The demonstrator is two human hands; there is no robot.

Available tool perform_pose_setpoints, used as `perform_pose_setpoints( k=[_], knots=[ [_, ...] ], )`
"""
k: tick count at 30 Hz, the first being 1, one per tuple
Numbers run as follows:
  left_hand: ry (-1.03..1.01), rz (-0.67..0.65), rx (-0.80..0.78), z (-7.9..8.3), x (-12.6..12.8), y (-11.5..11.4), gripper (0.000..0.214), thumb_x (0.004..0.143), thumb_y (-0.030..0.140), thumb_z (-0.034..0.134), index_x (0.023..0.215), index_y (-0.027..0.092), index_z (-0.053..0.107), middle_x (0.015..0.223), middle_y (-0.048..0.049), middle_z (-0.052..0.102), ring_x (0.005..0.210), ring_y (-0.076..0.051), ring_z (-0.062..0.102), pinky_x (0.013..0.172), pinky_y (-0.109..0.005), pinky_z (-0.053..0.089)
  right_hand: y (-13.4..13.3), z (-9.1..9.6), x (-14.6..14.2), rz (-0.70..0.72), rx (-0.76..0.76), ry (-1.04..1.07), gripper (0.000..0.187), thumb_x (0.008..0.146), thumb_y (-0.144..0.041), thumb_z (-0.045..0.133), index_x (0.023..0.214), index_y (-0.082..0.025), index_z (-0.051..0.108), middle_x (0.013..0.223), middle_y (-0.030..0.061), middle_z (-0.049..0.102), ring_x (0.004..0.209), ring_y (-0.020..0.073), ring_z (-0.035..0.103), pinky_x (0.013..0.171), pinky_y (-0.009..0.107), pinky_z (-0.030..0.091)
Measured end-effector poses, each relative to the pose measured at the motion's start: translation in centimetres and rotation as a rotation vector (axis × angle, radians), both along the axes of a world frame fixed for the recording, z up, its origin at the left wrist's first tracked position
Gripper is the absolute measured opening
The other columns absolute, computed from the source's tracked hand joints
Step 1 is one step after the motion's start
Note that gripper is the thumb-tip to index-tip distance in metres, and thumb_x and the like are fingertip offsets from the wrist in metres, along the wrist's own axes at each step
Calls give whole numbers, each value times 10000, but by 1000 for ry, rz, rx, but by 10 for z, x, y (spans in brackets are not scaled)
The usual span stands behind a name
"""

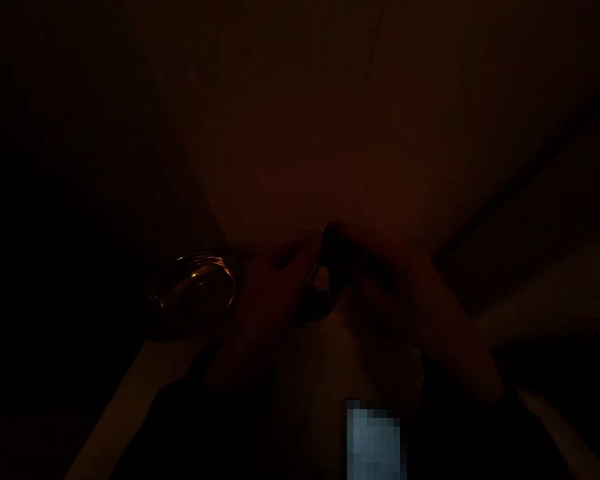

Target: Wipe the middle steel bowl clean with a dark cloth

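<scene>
The scene is very dark. My left hand [267, 293] and my right hand [380, 280] meet in the middle of the view, fingertips pressed together around a small thin object [324, 257] that I cannot make out. Both hands look closed in a pinch. A shallow glass dish [195, 290] with a shiny rim sits just left of my left hand, close to it.
A pale surface [305, 133] spreads behind the hands, with a dark diagonal line running up to the right. A light strip [125, 400] runs along the lower left. A blurred bluish patch [375, 443] shows at the bottom.
</scene>
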State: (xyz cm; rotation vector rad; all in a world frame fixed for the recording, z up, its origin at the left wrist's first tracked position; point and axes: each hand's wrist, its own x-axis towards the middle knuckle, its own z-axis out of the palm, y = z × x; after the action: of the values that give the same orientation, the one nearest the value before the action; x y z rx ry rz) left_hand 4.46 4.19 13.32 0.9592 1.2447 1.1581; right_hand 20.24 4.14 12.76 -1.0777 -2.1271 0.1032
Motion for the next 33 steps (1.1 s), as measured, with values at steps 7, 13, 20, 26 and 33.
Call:
perform_pose_setpoints(
  k=[7,13,20,26,33],
  knots=[
    [40,-13,63,-7,-3,1,318,717,489,701,926,257,759,877,-2,750,741,-147,670,628,-212,507,-2,-1,2,59,7,-53,452,852,-157,474,1298,-177,546,1308,109,608,1175,262,586,989,458,489],
    [59,-33,69,-11,-3,1,325,714,470,705,947,250,761,883,-8,753,747,-155,681,593,-198,498,1,-3,3,-24,-4,41,388,865,-171,487,1235,-208,596,1205,74,673,1061,256,651,918,439,537],
    [17,-53,104,-13,-4,3,343,722,483,692,967,250,753,902,-15,752,814,-167,688,612,-197,508,-1,-5,1,44,10,-50,443,859,-151,490,1297,-188,549,1295,83,619,1152,248,602,987,427,499],
    [11,-18,158,-13,-3,4,243,758,403,674,935,261,761,963,-7,751,888,-183,687,672,-197,519,-9,1,-1,118,12,-84,470,850,-127,460,1300,-235,540,1343,51,583,1227,222,548,1036,424,465],
    [35,-82,126,-12,-4,1,270,760,431,672,943,253,759,856,-3,749,776,-163,688,592,-187,500,8,-10,0,-35,-23,59,354,866,-173,491,1193,-216,618,1174,60,687,1041,255,659,897,431,542]
  ],
)
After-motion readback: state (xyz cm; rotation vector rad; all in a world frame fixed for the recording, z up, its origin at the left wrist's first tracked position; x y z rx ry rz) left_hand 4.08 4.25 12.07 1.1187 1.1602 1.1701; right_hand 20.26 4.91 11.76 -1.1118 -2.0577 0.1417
